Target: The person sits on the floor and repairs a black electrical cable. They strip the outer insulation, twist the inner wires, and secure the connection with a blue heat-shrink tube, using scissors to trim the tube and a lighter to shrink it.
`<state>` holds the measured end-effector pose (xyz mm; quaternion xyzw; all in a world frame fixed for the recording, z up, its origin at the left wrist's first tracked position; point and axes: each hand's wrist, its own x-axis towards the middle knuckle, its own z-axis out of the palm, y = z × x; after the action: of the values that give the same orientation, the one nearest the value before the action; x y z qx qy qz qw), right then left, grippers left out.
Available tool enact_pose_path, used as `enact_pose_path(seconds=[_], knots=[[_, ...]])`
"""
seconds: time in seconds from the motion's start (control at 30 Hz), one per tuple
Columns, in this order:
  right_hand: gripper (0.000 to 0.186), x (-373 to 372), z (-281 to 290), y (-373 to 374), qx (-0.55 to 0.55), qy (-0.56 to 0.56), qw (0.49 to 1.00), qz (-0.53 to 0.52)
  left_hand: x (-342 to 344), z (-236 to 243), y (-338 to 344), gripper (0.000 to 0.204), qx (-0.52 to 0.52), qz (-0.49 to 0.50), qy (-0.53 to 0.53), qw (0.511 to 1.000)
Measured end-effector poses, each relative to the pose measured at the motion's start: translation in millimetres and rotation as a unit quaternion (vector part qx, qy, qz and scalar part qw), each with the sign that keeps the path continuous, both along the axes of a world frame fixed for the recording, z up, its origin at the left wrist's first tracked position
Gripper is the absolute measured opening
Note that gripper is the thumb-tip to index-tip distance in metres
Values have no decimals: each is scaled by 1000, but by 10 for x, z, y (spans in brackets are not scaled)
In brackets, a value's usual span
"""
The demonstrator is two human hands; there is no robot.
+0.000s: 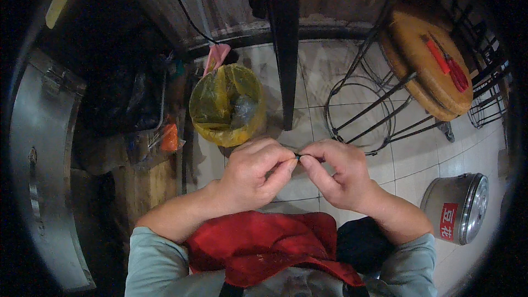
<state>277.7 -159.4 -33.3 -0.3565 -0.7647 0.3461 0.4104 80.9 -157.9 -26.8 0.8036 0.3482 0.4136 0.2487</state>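
Observation:
My left hand (254, 171) and my right hand (337, 178) meet at the fingertips just below the middle of the view, both pinching a small, thin, dark item (297, 157) too small to identify. My forearms come up from the lower edge, above a red cloth (236, 242) at my front. Beyond my left hand stands a bin lined with a yellow plastic bag (212, 129). Up and to the right of my hands, red-handled tools (457, 77) lie on a round tan stool seat (410, 38) with black metal legs.
A pink plastic object (217, 55) is behind the bin. A black post (284, 77) rises near the wall. At left are a metal cabinet (47, 132), dark bags (126, 93) and an orange item (169, 138). A lidded steel container (467, 212) with a red label stands at right on the tiles.

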Motion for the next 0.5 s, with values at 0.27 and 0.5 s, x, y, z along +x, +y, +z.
enact_pose_path(seconds=[0.27, 0.5], knots=[[20, -10, -133, -31, -415, 289, 857, 101, -14, 14, -7, 6, -53, -12, -50, 997], [21, -8, -118, -12, -396, 277, 867, 120, -24, 8, -2, 3, -63, -23, -61, 996]])
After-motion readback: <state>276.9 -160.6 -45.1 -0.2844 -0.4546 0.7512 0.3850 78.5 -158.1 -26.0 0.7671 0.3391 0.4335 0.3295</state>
